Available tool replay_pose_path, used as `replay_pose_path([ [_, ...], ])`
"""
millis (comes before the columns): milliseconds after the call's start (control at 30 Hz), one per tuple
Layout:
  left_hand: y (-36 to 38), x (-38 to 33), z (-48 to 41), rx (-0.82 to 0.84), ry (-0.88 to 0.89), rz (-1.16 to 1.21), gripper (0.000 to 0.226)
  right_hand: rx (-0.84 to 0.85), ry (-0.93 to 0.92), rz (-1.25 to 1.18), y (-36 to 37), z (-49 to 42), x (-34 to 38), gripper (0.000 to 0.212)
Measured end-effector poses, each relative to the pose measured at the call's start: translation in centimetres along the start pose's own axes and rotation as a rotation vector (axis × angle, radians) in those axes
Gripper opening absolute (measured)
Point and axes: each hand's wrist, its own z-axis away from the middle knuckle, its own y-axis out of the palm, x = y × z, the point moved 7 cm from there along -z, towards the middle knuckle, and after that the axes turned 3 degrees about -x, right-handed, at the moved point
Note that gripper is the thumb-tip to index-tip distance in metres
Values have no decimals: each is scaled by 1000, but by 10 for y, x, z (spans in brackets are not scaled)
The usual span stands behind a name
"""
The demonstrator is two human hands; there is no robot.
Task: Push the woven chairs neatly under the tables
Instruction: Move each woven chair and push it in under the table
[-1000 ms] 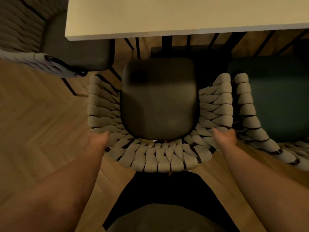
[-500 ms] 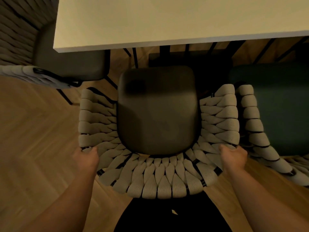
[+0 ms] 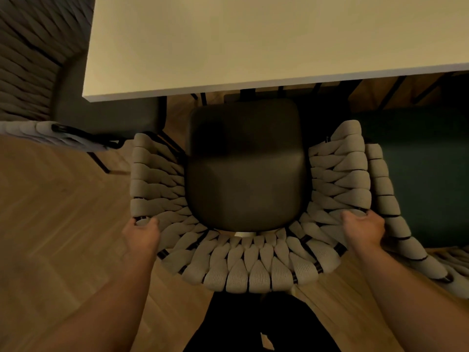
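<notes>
Fingers (image 3: 146, 222) on both sides are curled over the top rim of the woven chair (image 3: 253, 273), so each hand has a proper grip on the backrest. The fingertips themselves are hidden behind the weave.

My worry is the right hand (image 3: 364, 231). It sits just where this chair touches the neighbouring chair (image 3: 385, 196), so a push forward could pinch knuckles, or snag the two weaves and drag that one crooked. An uneven push could also skew the chair toward the other chair (image 3: 106, 118) on the left.

The left hand (image 3: 142, 233) mirrors the right, one at each rear corner, with both forearms reaching forward and down.

The seat cushion (image 3: 246, 168) has its front edge just at the table (image 3: 253, 41) edge, so the chair's mostly out.
</notes>
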Motion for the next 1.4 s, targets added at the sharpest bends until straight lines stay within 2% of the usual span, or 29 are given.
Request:
replay_pose_path([
  [67, 11, 4, -12, -17, -32, 41, 10, -17, -9, -2, 3, -8, 5, 40],
  [133, 13, 4, -19, -35, -45, 25, 11, -24, -37, 2, 6, -9, 17, 19],
  [200, 17, -5, -27, -43, -49, 40, 20, -16, -72, -14, 11, -14, 32, 13],
  [300, 25, -16, -44, -44, -52, 49, 19, -12, -107, -23, 22, -26, 52, 17],
  [467, 46, -43, -74, 13, -24, 66, 39, -8, -57, -47, 42, -51, 77, 49],
  [700, 62, -55, -97, 48, -50, -2, 56, -9, -100, 15, 52, -74, 105, 40],
  [833, 65, -57, -101, 57, -20, -14, 53, -14, -126, 20, 55, -81, 108, 41],
  [933, 62, -59, -94, 97, 29, -69, 64, -54, -235, 97, 52, -64, 112, 49],
  [1000, 62, -56, -78, 131, 124, -188, 80, -58, -367, 198, 49, -37, 104, 62],
  [1067, 63, -60, -43, 97, 338, -397, 85, -106, -697, 405, 53, 5, 96, 61],
  [1133, 78, -74, 9, 112, 780, -558, 66, -87, -1093, 571, 73, 42, 84, 37],
  [1167, 91, -78, 36, 180, 1016, -571, 51, -19, -1220, 581, 84, 55, 80, 25],
  [1200, 104, -75, 56, 278, 1161, -586, 40, 53, -1292, 578, 92, 63, 79, 33],
  [1233, 116, -68, 65, 371, 1203, -654, 38, 119, -1318, 600, 98, 67, 79, 49],
  [1267, 126, -62, 69, 432, 1185, -748, 44, 151, -1316, 665, 102, 70, 82, 57],
  [1333, 136, -54, 66, 443, 1140, -900, 56, 143, -1356, 762, 103, 79, 91, 52],
  [1400, 138, -49, 61, 449, 1157, -898, 63, 121, -1339, 795, 101, 87, 91, 47],
])
